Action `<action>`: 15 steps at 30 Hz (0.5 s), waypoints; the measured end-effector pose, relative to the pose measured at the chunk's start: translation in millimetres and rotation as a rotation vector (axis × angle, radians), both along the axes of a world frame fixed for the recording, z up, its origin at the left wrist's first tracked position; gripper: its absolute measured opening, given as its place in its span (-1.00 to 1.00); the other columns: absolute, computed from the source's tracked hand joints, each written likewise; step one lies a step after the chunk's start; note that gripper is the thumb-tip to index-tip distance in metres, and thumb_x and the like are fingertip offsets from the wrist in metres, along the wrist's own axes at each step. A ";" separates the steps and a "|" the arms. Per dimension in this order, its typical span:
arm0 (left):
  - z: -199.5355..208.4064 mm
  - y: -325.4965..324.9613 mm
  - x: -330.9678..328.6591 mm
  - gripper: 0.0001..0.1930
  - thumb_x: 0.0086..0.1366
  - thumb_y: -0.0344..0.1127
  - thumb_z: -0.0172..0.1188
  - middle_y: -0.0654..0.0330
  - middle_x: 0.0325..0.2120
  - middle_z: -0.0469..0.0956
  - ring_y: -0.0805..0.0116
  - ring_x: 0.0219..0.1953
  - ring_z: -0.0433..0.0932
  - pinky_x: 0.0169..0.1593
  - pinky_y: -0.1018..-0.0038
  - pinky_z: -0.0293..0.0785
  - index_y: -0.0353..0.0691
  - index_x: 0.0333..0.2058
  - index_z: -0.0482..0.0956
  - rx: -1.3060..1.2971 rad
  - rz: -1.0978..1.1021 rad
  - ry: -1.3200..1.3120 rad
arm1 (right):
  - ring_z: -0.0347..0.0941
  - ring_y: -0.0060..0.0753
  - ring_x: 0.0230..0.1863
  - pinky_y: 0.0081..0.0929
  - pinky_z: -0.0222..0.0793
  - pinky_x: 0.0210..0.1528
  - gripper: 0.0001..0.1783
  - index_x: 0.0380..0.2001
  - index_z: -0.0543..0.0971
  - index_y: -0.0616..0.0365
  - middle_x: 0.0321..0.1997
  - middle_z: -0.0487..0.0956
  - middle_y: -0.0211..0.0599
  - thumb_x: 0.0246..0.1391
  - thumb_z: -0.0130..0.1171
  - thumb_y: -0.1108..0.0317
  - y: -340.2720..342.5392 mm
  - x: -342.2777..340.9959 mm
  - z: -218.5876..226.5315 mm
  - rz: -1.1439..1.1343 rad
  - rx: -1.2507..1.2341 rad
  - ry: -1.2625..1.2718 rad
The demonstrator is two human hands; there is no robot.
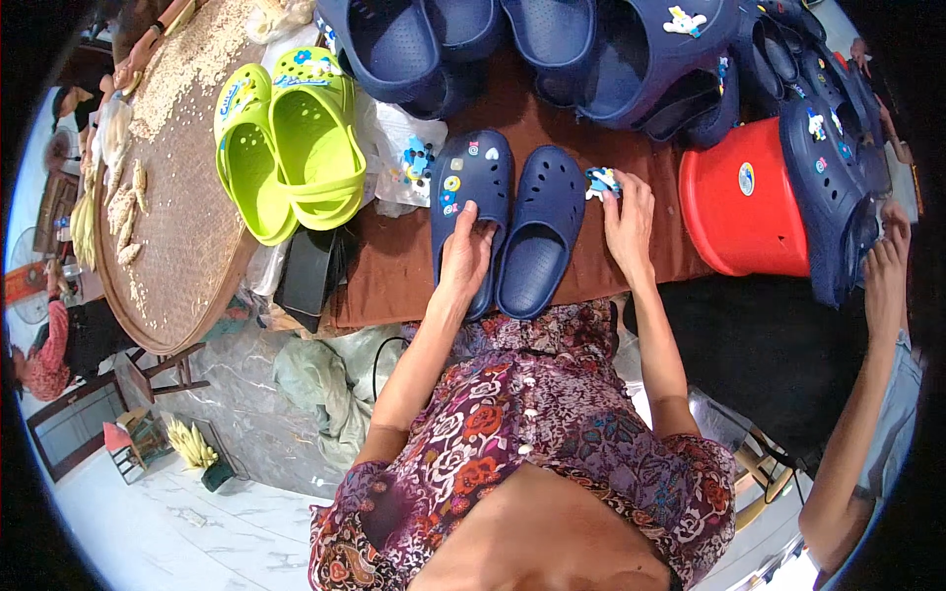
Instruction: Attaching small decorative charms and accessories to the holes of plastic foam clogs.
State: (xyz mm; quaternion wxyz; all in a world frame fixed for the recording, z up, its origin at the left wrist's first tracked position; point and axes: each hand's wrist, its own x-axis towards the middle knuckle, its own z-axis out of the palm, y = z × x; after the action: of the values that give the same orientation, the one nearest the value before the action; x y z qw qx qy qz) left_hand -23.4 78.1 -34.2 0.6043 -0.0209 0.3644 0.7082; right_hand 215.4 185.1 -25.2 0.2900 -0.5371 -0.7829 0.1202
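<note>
My left hand [467,254] grips a navy clog [475,158] lying on the brown cloth, thumb on top and the other fingers inside its opening. Small colourful charms sit in that clog's holes. Close beside it lies a second navy clog [548,197], its holes bare. Right of this one, my right hand [631,219] has thumb and fingertips closed at a blue, white and yellow shoe charm [597,181]; the fingers partly cover it. More blue charms [418,160] rest on clear plastic left of the clogs.
Lime-green clogs [313,148] stand at the left by a round woven tray [182,227] of pale kernels. Large navy clogs [567,39] are piled at the back. Right of my hand is a red tub [746,197]. Another person's hand [887,256] holds a navy clog [826,187] at the far right.
</note>
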 end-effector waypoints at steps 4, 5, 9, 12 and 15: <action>0.4 -0.9 -1.9 -0.53 0.37 -0.20 0.25 0.23 0.06 0.49 0.34 0.10 0.44 0.27 0.26 0.29 -0.18 0.17 0.36 0.027 0.024 -0.035 | 0.31 0.05 0.20 -0.08 0.20 0.24 -0.55 0.14 0.46 0.15 0.16 0.41 -0.02 0.26 0.15 0.19 -28.3 -23.7 25.1 0.084 -0.037 0.091; 1.7 -0.2 -1.4 -0.53 0.37 -0.20 0.25 0.23 0.05 0.49 0.34 0.09 0.44 0.27 0.26 0.29 -0.18 0.16 0.36 0.031 0.024 -0.047 | 0.31 0.05 0.21 -0.07 0.19 0.24 -0.52 0.15 0.45 0.13 0.17 0.40 -0.03 0.24 0.17 0.14 -37.6 -29.9 28.0 0.134 -0.064 0.108; 2.5 0.5 0.0 -0.57 0.31 -0.19 0.31 0.24 -0.02 0.52 0.34 0.02 0.47 0.18 0.35 0.37 -0.11 0.09 0.43 0.026 0.028 -0.063 | 0.25 0.09 0.26 -0.01 0.13 0.28 -0.40 0.20 0.42 0.11 0.22 0.35 -0.05 0.20 0.21 0.03 -61.2 -49.8 33.6 0.277 -0.122 0.034; -2.6 -3.0 -0.4 -0.64 0.32 -0.19 0.31 0.26 -0.09 0.56 0.36 -0.01 0.49 0.12 0.37 0.40 -0.09 0.02 0.47 0.029 0.012 -0.109 | 0.28 0.07 0.24 -0.03 0.16 0.27 -0.46 0.18 0.43 0.12 0.20 0.37 -0.04 0.23 0.18 0.08 -59.7 -53.2 33.7 0.273 -0.084 0.012; 6.6 -3.2 3.9 -0.69 0.32 -0.20 0.30 0.27 -0.14 0.58 0.37 -0.03 0.50 0.10 0.39 0.40 -0.08 -0.03 0.49 0.023 -0.017 -0.091 | 0.39 0.02 0.13 -0.11 0.25 0.19 -0.61 0.05 0.50 0.14 0.07 0.48 -0.08 0.25 0.15 0.19 -44.6 -52.6 34.9 0.249 -0.145 0.169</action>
State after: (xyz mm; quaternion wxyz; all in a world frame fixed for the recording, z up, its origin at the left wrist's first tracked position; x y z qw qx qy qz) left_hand -19.5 74.9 -27.6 0.6263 -0.0430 0.3286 0.7056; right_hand 162.8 140.5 9.7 0.2983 -0.4436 -0.8055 0.2559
